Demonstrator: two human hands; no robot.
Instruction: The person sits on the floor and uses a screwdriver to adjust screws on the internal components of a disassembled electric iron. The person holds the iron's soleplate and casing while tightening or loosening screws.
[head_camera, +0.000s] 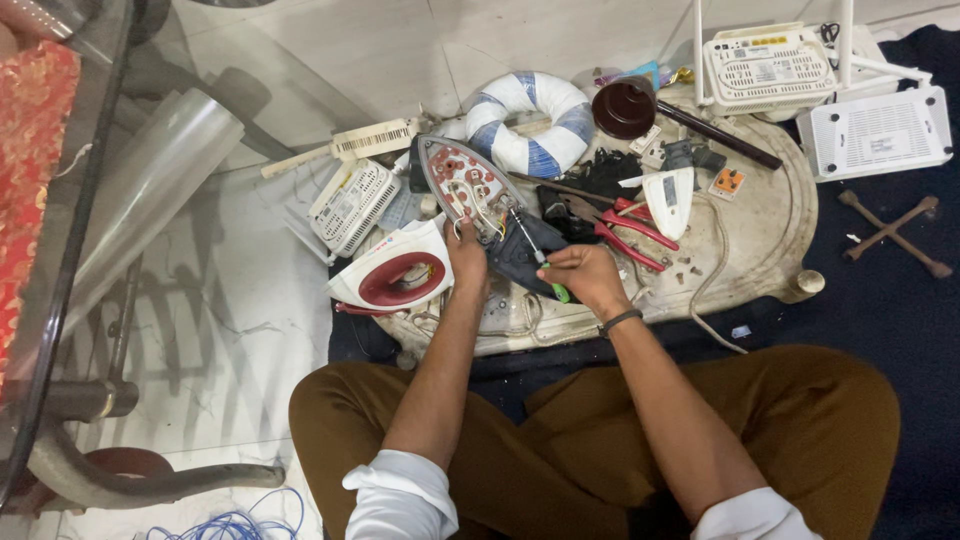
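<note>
The person is sitting cross-legged on the floor, working on an opened iron's soleplate (462, 180) at approx 12 o'clock from the knees. Left hand (466, 255) is steadying it, grip closed on its lower edge. Right hand (590, 278) is wrapping tight round a green-handled screwdriver (538, 256), tip at the wiring. Risk: tip slipping off & nicking the wires, since the plate is only hand-held. Count: 1 soleplate, 1 screwdriver, 1 red-white iron shell (395, 272) at 9 o'clock, 1 pr red pliers (620, 220) at 2 o'clock.
</note>
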